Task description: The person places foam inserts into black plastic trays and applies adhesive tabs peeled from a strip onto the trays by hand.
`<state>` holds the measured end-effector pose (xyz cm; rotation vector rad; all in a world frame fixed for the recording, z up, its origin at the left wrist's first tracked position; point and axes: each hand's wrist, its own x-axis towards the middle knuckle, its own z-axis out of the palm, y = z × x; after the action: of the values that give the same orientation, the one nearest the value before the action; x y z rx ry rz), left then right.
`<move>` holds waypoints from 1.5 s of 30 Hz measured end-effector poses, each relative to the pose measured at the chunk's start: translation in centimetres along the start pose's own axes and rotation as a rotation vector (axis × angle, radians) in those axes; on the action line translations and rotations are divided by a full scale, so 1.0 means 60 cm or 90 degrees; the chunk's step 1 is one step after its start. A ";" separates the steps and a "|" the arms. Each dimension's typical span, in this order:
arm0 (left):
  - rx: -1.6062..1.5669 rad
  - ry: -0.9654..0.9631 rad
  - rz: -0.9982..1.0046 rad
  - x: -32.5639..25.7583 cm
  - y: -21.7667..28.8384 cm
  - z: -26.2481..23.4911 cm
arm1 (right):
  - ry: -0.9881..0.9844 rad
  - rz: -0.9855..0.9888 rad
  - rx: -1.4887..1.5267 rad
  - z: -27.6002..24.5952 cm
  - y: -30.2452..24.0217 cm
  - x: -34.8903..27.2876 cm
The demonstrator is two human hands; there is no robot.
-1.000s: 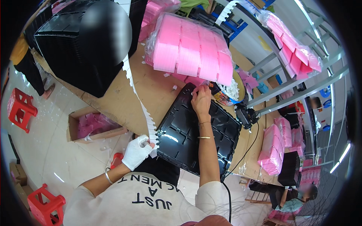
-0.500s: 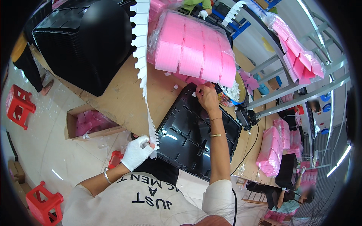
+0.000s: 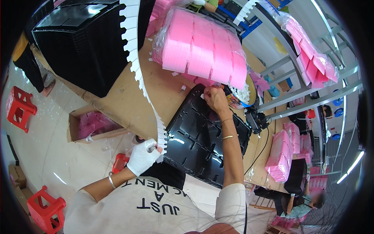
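- The fingers of the left hand (image 3: 143, 156), in a white glove, are closed on the near end of a long white toothed strip (image 3: 137, 66).
- The fingers of the right hand (image 3: 214, 100) pinch a small white piece at the far edge of the black tray (image 3: 202, 140).
- The strip's long axis runs from the left hand up and away over the bench (image 3: 117, 105); its teeth point to the right.
- The right hand is nearer to the pink stack in plastic (image 3: 202, 48).
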<state>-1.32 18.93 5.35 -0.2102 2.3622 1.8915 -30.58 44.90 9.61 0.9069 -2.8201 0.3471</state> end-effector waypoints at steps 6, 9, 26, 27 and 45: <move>-0.029 0.011 -0.006 -0.002 -0.015 0.007 | -0.018 0.000 0.133 -0.027 -0.077 -0.047; -0.178 0.022 -0.051 -0.008 -0.009 0.012 | 0.078 0.039 0.314 -0.054 -0.168 -0.118; -0.342 -0.035 -0.037 -0.078 0.042 0.002 | 0.064 0.269 0.862 -0.023 -0.390 -0.345; -0.302 -0.046 -0.039 -0.084 0.043 0.001 | 0.065 0.250 0.808 -0.016 -0.390 -0.347; 0.028 0.180 0.041 -0.064 -0.092 -0.026 | 0.034 0.102 0.401 -0.067 -0.316 -0.303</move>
<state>3.42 16.39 1.02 -0.4279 2.6159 1.9495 -4.49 41.08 12.72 0.7377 -2.7661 1.3079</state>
